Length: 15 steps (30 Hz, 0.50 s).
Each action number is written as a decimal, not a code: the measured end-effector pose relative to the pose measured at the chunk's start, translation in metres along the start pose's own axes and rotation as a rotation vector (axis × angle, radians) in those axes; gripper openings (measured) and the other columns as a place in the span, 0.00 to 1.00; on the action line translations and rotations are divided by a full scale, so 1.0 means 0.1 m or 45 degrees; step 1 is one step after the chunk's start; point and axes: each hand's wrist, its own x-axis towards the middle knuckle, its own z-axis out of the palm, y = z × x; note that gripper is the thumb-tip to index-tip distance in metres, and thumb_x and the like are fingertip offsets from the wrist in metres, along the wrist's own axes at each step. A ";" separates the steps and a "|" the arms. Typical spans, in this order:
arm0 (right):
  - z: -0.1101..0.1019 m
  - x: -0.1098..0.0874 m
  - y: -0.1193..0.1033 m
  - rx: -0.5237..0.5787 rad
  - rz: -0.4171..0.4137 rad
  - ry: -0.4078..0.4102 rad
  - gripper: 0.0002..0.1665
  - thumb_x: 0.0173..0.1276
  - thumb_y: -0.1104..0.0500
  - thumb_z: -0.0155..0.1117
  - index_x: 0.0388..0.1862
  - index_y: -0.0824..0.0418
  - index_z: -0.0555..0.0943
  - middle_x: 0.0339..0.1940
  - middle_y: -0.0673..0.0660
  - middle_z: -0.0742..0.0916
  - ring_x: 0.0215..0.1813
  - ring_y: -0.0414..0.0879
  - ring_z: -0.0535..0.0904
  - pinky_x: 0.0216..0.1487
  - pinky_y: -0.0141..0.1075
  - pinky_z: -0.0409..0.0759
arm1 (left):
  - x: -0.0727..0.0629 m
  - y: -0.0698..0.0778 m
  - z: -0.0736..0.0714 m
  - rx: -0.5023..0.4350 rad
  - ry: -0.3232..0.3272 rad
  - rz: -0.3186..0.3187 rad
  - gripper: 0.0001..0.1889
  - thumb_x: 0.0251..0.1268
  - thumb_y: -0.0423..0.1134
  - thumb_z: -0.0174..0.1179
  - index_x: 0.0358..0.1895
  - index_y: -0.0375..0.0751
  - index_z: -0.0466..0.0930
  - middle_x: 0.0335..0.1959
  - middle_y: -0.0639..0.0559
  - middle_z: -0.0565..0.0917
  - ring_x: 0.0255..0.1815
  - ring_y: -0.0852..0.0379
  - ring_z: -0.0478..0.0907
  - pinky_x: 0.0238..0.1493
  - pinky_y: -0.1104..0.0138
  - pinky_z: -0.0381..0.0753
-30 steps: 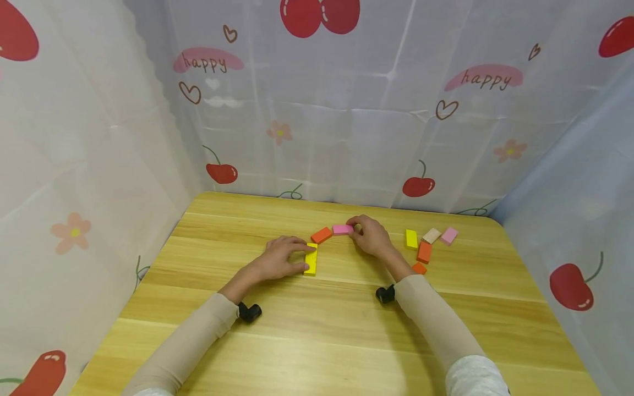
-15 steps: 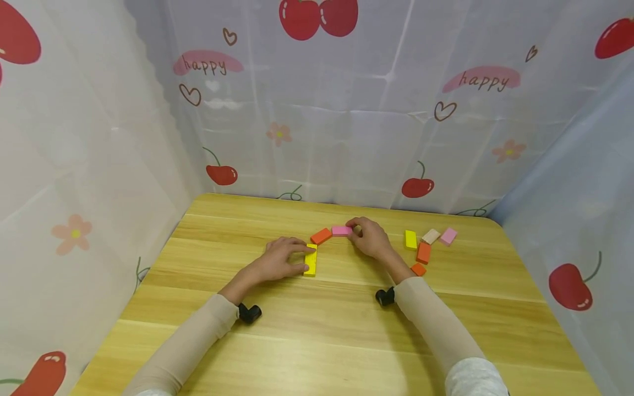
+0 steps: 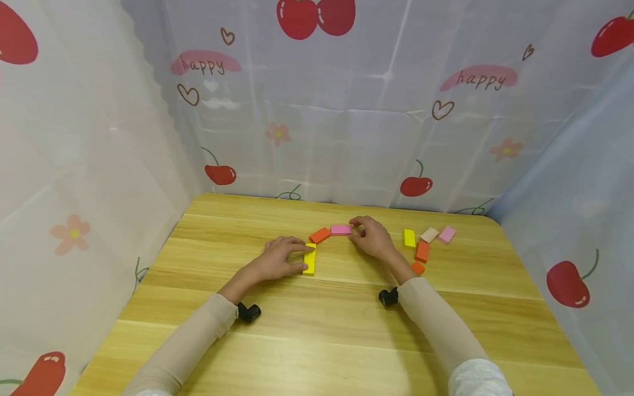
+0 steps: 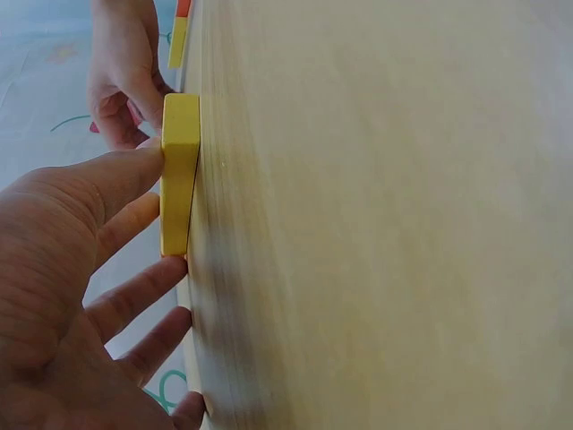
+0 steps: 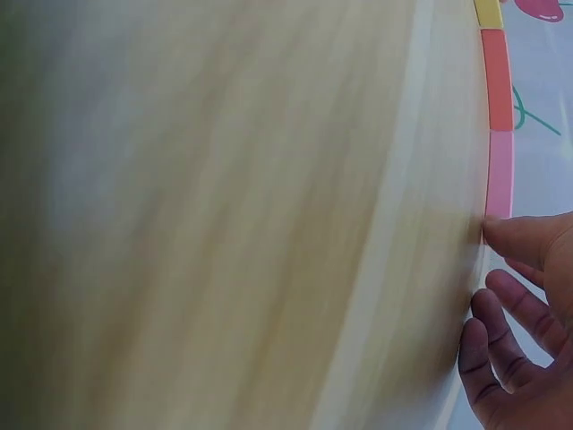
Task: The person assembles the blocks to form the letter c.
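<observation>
A long yellow block [image 3: 309, 259] lies on the wooden table, with my left hand [image 3: 279, 258] reaching to it from the left. Thumb and index finger rest against its near and far parts; in the left wrist view the fingers spread out fairly straight beside it. An orange block [image 3: 320, 235] continues at an angle from its far end, then a pink block [image 3: 340, 230], forming a curved row. My right hand [image 3: 372, 237] is just off the pink block's right end, thumb and index finger parted around that end, the other fingers loosely curled in the right wrist view.
To the right lie another yellow block [image 3: 409, 239], a plain wood block [image 3: 428, 235], a second pink block [image 3: 447, 235] and two orange blocks, one [image 3: 422, 252] nearer the middle of the group. A printed curtain [image 3: 317, 143] stands behind the table.
My right thumb and index finger have come off the pink block's end and moved slightly right. My left hand stays at the yellow block; the row keeps its shape.
</observation>
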 end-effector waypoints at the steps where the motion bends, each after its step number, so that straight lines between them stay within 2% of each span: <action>1: -0.01 -0.02 0.01 0.000 0.006 0.004 0.26 0.76 0.54 0.72 0.70 0.58 0.82 0.66 0.62 0.86 0.50 0.54 0.85 0.55 0.52 0.83 | 0.00 0.00 0.00 0.003 0.001 -0.001 0.26 0.75 0.56 0.67 0.73 0.62 0.81 0.78 0.49 0.77 0.80 0.39 0.68 0.73 0.36 0.61; 9: -0.15 -0.20 0.09 -0.001 0.002 0.086 0.26 0.74 0.55 0.73 0.68 0.62 0.83 0.64 0.65 0.87 0.54 0.60 0.84 0.62 0.57 0.82 | 0.00 0.00 0.00 0.010 -0.010 -0.001 0.26 0.75 0.57 0.66 0.74 0.63 0.81 0.77 0.49 0.77 0.81 0.39 0.68 0.75 0.35 0.60; 15: -0.31 -0.35 0.17 0.051 0.086 0.160 0.22 0.75 0.54 0.72 0.63 0.62 0.85 0.60 0.65 0.87 0.56 0.64 0.83 0.60 0.58 0.81 | 0.00 0.00 0.00 0.018 -0.007 0.002 0.26 0.75 0.57 0.67 0.74 0.63 0.80 0.77 0.49 0.77 0.81 0.40 0.68 0.75 0.35 0.59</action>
